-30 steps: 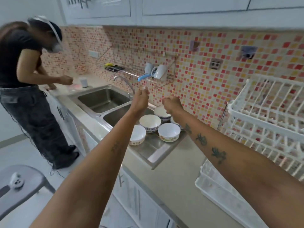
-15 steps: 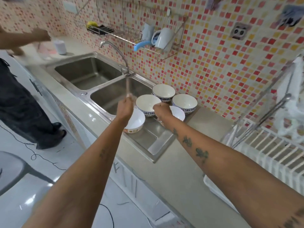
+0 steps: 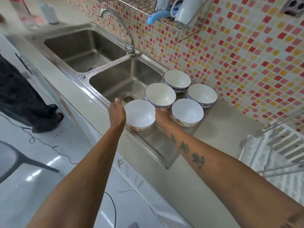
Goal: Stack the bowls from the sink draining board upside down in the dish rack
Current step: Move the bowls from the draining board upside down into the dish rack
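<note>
Five upright bowls (image 3: 176,97); nearest bowl (image 3: 139,114) between both hands' spread, empty fingers (image 3: 117,100).

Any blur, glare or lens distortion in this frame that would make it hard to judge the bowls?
Head view: the five bowls on the draining board are sharp; motion blur smears the top left corner and the dish rack at right; glare streaks the floor; wide-angle bending curves the counter edge.
</note>
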Tool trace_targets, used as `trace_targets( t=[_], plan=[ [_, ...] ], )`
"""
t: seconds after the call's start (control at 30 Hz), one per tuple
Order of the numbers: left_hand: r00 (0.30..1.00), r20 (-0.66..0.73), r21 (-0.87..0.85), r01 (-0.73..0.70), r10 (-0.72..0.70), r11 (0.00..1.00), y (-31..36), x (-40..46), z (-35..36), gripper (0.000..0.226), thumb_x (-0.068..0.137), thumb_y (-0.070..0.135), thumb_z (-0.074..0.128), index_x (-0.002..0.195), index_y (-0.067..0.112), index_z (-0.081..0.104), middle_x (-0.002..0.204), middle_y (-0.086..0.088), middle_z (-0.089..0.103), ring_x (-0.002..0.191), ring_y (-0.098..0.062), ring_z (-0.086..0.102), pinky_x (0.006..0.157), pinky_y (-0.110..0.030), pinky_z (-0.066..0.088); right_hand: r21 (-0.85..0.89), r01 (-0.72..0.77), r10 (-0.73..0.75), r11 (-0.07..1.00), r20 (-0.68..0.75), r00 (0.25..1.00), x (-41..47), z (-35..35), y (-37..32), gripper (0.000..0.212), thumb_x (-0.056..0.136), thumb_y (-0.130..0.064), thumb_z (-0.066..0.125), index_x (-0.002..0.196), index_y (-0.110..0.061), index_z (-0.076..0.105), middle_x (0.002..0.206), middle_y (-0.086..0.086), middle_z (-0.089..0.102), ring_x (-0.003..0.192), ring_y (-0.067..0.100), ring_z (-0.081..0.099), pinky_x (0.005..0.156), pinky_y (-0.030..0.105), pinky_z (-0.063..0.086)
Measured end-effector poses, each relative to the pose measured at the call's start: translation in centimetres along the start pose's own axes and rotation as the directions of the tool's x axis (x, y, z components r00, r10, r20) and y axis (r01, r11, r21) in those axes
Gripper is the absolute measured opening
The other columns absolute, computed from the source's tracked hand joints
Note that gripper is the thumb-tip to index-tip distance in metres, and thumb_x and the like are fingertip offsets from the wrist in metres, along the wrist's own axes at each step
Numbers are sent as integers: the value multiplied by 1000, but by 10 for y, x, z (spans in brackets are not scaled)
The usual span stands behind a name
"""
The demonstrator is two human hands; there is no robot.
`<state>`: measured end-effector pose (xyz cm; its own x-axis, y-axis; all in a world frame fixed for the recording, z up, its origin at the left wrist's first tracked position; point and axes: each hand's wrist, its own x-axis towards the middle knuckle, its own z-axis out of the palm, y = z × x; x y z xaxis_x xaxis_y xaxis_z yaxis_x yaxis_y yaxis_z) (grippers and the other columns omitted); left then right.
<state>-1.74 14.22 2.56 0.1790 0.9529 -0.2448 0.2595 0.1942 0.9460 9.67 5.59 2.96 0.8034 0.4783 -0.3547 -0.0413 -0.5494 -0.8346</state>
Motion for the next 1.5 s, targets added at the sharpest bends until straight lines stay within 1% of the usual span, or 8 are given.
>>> trace_targets(
  t=[0.1,0.2,0.43,0.7,0.97,1.27,1.33,1.5],
  plan=[
    [998,49,-39,45,-43,998,-9,13,2,56,106,40,20,144,4,41,154,-14,40,138,-30,41,113,-38,30,37,-42,43,998,-14,999,11,10,6,32,95,-12,41,116,1,61,108,15,65,89,24,54,74,26,35],
    [996,74,-79,62,-56,995,-18,25,8,55,107,38,21,141,3,45,149,-15,44,132,-28,45,108,-35,33,51,-64,66,997,-41,997,20,19,10,31,93,-14,42,109,1,64,96,10,61,86,23,53,71,26,36],
    [994,91,-118,65,-54,991,-36,38,20,41,104,34,29,94,5,56,94,-4,52,88,-17,44,81,-31,35,80,-35,42,996,-78,996,25,33,22,34,89,-11,44,116,-7,64,120,13,66,108,30,60,84,29,43],
    [986,114,-174,137,-119,975,-38,30,34,45,105,33,28,106,8,65,105,-9,63,92,-22,56,82,-31,44,224,-32,46,974,-61,997,19,43,21,41,93,-19,46,132,-15,56,132,7,60,121,25,55,103,36,44],
    [980,122,-289,188,-159,939,-23,14,29,45,106,33,30,119,8,64,110,-8,62,97,-24,56,84,-34,45,308,-44,67,950,-64,996,7,33,12,39,91,-25,49,128,-18,59,126,4,63,117,25,57,103,44,46],
    [968,217,-425,213,-129,880,29,-31,19,32,100,43,37,93,28,64,102,-2,64,88,-20,58,81,-35,49,509,126,1,852,-241,971,-38,-7,-16,36,100,-29,36,124,-16,60,128,7,61,114,22,55,102,39,45],
    [960,254,-476,230,-118,849,48,-46,14,33,100,44,38,83,28,62,95,0,65,87,-22,59,83,-38,50,527,186,-46,829,-268,962,-54,-23,-28,39,102,-30,32,123,-14,60,122,7,62,108,21,56,93,35,46],
    [924,369,-571,308,-97,761,100,-96,4,32,101,46,40,82,28,57,89,4,64,83,-19,60,88,-37,50,535,399,-200,745,-392,898,-104,-72,-61,33,104,-33,30,114,-26,61,116,-5,60,110,14,54,93,27,40]
  ],
)
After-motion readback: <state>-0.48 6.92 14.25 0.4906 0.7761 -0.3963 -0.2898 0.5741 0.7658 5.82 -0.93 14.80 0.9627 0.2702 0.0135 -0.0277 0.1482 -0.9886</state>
